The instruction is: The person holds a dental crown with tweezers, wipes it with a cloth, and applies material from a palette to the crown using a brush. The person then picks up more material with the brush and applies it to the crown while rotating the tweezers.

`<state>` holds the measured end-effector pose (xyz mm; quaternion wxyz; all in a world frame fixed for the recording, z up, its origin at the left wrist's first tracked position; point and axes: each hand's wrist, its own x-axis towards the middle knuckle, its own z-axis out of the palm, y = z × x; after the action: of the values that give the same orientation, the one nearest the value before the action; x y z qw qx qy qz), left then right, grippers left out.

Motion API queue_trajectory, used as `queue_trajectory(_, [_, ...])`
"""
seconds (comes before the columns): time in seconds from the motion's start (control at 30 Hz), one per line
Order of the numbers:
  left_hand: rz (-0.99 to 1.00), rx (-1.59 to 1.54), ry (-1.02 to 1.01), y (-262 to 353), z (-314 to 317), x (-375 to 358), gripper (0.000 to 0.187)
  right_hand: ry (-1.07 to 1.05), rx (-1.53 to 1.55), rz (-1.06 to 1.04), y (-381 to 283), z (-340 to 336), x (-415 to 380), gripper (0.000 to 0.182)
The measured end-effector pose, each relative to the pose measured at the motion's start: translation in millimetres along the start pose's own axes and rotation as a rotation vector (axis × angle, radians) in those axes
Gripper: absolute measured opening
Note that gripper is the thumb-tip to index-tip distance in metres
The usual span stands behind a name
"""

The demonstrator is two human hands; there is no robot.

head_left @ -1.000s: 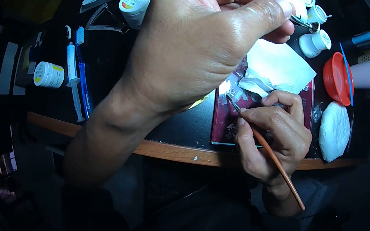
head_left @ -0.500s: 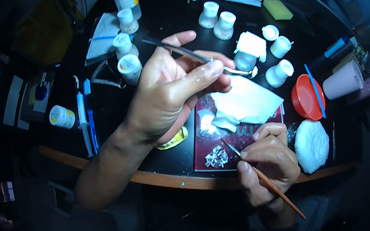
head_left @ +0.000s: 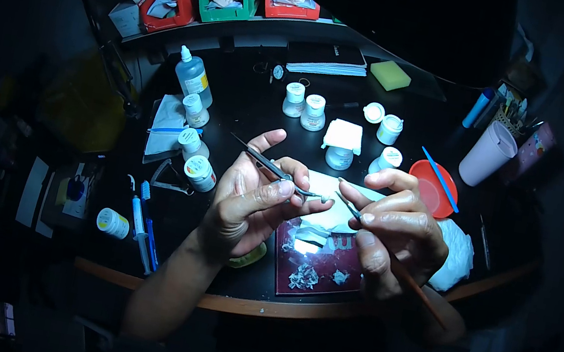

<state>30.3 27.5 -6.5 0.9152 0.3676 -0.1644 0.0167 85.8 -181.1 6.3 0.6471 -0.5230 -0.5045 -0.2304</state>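
Observation:
My left hand (head_left: 240,206) is closed around dark metal tweezers (head_left: 267,165), its little finger raised. At their bent tip sits a small white piece (head_left: 326,200), like a tooth crown. My right hand (head_left: 404,231) pinches a fine brush (head_left: 420,285) with a brown wooden handle, its dark tip pointing up and left, close to the white piece. Below both hands lies a dark red slab (head_left: 320,285) with crumpled whitish clumps (head_left: 304,277) on it. A folded white tissue (head_left: 342,220) covers its far part.
Small jars (head_left: 314,112) stand behind the hands, one draped with white cloth (head_left: 343,135). On the right are a red bowl (head_left: 421,176) with a blue stick across it, a pink cup (head_left: 488,156) and a white pad (head_left: 454,263). Syringes (head_left: 142,231) lie left. A dark lamp shade (head_left: 408,17) overhangs.
My right hand has risen from over the slab, bringing the brush tip up near the white piece. The view has tilted upward, showing the shelf bins and lamp shade.

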Motion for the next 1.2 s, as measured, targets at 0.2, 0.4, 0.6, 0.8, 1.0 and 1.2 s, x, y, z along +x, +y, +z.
queue_trajectory(0.2, [-0.019, -0.109, -0.073, -5.1, -5.4, -0.5, 0.068, -0.025, -0.087, -0.131, -1.3, 0.8, -6.7, 0.022])
queue_trajectory(0.4, [-0.050, -0.161, -0.078, -4.6, -2.5, -2.7, 0.066, -0.072, -0.168, -0.189, -3.8, -1.2, -9.2, 0.026])
queue_trajectory(0.6, [-0.065, -0.063, 0.022, -2.5, 8.0, -4.1, 0.070, -0.052, -0.242, -0.171, -12.9, 2.4, -7.9, 0.026])
queue_trajectory(0.8, [-0.073, -0.084, 0.020, -3.3, 8.1, -4.4, 0.068, -0.044, -0.243, -0.157, -14.8, 6.4, -9.1, 0.026])
queue_trajectory(1.0, [-0.089, -0.089, 0.026, -3.4, 6.4, -5.2, 0.069, -0.110, -0.294, -0.187, -14.8, 5.7, -11.8, 0.039])
queue_trajectory(1.2, [-0.096, -0.095, 0.009, -3.8, 4.9, -5.2, 0.071, -0.123, -0.286, -0.185, -16.1, 5.2, -11.9, 0.036])
